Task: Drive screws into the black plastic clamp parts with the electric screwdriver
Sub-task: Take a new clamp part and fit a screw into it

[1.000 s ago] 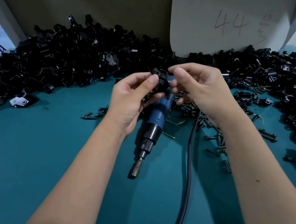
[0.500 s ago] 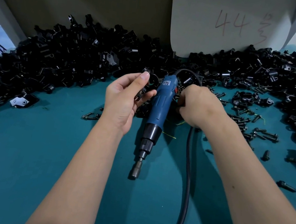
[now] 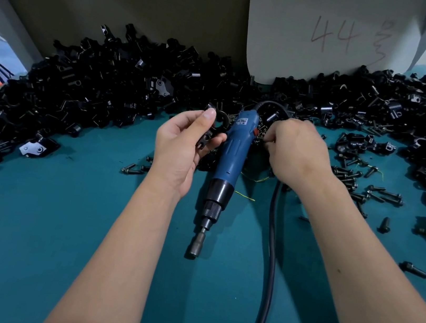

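Electric screwdriver (image 3: 230, 161) lies flat on the teal table mat (image 3: 57, 235), between the two forearms. Long axis runs near to far, slightly slanted: the metal bit socket at the near end points toward the person, a little to the person's left; the blue body runs away toward the pile, cable end farthest. One screwdriver only. Its black cable (image 3: 271, 253) loops out of the far end, arcs over to the right and runs back along the mat past the right forearm to the near edge.

Left hand (image 3: 180, 148) is raised just left of the blue body, thumb and fingers curled round one black clamp part (image 3: 213, 126), the ring end of it showing above the thumb. Right hand (image 3: 299, 152) is knuckles-up just right of the screwdriver's far end, fingers bent down into a scatter of screws (image 3: 353, 179); its fingertips seem to pinch something small and dark, but I cannot tell what, or whether it is truly gripped.

Surface: teal mat, with a grey panel (image 3: 119, 3) standing behind it. A pale card (image 3: 330, 37) leans there, "44" and a further mark in red handwriting. Heap of black clamp parts (image 3: 106, 90) runs in a band along the back, left to right, too many to count. Loose screws also uncounted; about three lie apart at the right, a few more by the left wrist.
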Demonstrator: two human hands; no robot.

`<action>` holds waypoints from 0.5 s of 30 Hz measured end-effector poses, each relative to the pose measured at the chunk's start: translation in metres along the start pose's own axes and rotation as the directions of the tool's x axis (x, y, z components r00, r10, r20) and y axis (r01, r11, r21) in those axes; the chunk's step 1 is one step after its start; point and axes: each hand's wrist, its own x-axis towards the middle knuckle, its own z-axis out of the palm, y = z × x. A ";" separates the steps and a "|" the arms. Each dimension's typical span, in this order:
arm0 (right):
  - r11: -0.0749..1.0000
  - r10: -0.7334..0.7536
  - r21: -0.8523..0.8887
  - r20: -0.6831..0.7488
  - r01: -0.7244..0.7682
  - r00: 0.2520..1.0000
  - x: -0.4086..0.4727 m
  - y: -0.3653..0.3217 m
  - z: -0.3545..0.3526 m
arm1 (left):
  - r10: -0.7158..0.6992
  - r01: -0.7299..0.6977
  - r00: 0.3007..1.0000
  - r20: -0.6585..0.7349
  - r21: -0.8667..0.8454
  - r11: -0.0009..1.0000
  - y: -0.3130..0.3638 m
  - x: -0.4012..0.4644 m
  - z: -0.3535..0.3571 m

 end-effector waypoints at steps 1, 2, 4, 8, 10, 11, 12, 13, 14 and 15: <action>0.997 0.020 0.072 -0.043 -0.017 0.999 0.002 0.004 -0.002 | 0.000 0.000 1.000 0.003 -0.005 1.000 0.000 0.000 0.000; 0.985 0.048 0.168 -0.079 -0.034 0.996 0.004 0.007 -0.005 | 0.001 -0.001 1.000 0.008 -0.008 1.000 -0.001 0.001 0.000; 0.875 0.130 0.478 -0.086 -0.074 0.988 0.008 0.009 -0.009 | 0.005 -0.004 1.000 0.023 -0.003 1.000 -0.002 0.002 0.000; 0.290 0.082 0.944 0.139 -0.157 0.987 0.005 0.000 -0.014 | 0.013 -0.013 0.996 0.087 0.000 1.000 -0.004 0.003 0.000; 0.162 -0.002 0.969 0.187 -0.184 0.982 0.004 -0.007 -0.016 | 0.018 -0.019 0.993 0.120 0.010 1.000 -0.005 0.003 -0.001; 0.120 -0.034 0.975 0.191 -0.185 0.981 0.003 -0.009 -0.016 | 0.018 -0.021 0.991 0.133 0.017 1.000 -0.006 0.002 -0.001; 0.072 -0.061 0.980 0.192 -0.188 0.979 0.003 -0.011 -0.017 | 0.020 -0.023 0.990 0.143 0.021 1.000 -0.006 0.002 -0.002; 0.026 -0.086 0.981 0.196 -0.194 0.977 0.003 -0.011 -0.017 | 0.022 -0.026 0.989 0.148 0.025 0.999 -0.006 0.002 -0.002; 0.002 -0.109 0.980 0.200 -0.201 0.974 0.002 -0.011 -0.018 | 0.024 -0.028 0.988 0.153 0.028 0.999 -0.006 0.002 -0.002; 0.006 -0.127 0.979 0.202 -0.203 0.971 0.001 -0.010 -0.019 | 0.025 -0.031 0.987 0.157 0.031 0.999 -0.007 0.002 -0.002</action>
